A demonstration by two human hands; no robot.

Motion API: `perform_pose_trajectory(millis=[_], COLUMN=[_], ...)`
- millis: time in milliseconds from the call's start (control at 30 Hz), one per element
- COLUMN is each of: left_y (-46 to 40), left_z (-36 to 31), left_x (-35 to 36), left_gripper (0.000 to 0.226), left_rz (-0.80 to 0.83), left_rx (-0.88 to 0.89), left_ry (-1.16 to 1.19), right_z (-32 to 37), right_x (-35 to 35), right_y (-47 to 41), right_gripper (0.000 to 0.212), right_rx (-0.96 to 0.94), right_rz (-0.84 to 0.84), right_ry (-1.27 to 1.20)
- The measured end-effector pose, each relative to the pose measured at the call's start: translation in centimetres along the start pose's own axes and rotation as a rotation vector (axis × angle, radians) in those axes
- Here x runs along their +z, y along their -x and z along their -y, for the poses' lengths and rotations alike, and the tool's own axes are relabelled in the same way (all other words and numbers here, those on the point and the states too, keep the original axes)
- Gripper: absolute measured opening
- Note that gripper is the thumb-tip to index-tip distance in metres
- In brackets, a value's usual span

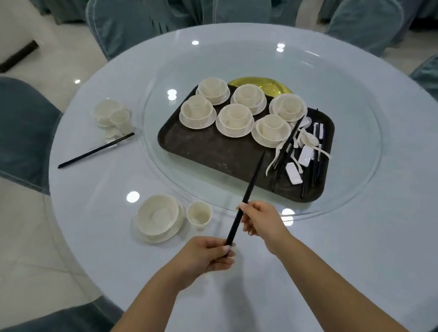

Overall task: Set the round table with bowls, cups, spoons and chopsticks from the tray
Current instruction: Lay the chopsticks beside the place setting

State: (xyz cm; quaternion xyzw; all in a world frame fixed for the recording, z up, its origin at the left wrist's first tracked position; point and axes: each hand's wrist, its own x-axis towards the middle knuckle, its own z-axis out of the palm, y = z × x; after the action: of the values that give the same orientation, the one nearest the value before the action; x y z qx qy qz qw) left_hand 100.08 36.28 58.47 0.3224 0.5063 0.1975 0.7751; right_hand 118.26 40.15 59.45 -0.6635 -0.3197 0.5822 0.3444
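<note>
Both hands hold a pair of black chopsticks (250, 185) above the table's near side: my left hand (208, 256) grips the lower end, my right hand (261, 218) pinches the middle. The tips point toward the dark tray (213, 153) on the glass turntable (352, 172). On the tray stand several cream bowl-and-cup sets (235, 119), with spoons, white rests and more chopsticks (302, 150) piled at its right end. To the left of my hands sit a bowl on a plate (158, 217) and a cup (199, 213). A second setting (111, 115) with chopsticks (94, 150) lies further left.
The round table (360, 249) has a pale blue cloth. Blue-covered chairs (11, 129) ring it on all sides. A yellow object (258, 82) lies behind the tray. Tiled floor shows at the left.
</note>
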Motion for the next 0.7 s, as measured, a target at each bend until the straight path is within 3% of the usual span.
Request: perform_pose_trajectory(millis=[133, 333, 567, 700], left_y=[0.5, 0.4, 0.5, 0.2], left_z=[1.5, 2.8, 5.9, 7.6], left_x=[-1.4, -2.5, -4.0, -3.6], left_gripper=[0.019, 0.011, 0.013, 0.011], left_rz=[-0.05, -0.201, -0.17, -0.24], left_rx=[-0.033, 0.121, 0.005, -0.003], left_ry=[-0.186, -0.392, -0.612, -0.852], right_z=[-1.6, -4.9, -8.5, -9.9], right_x=[1.9, 4.9, 6.1, 6.8], right_y=[0.6, 2.2, 3.7, 4.0], right_gripper=[0.023, 0.022, 0.022, 0.022], right_rx=[0.029, 0.074, 0.238, 0.33], right_rz=[0.085, 0.172, 0.209, 0.175], right_ry=[0.086, 0.176, 0.149, 0.126])
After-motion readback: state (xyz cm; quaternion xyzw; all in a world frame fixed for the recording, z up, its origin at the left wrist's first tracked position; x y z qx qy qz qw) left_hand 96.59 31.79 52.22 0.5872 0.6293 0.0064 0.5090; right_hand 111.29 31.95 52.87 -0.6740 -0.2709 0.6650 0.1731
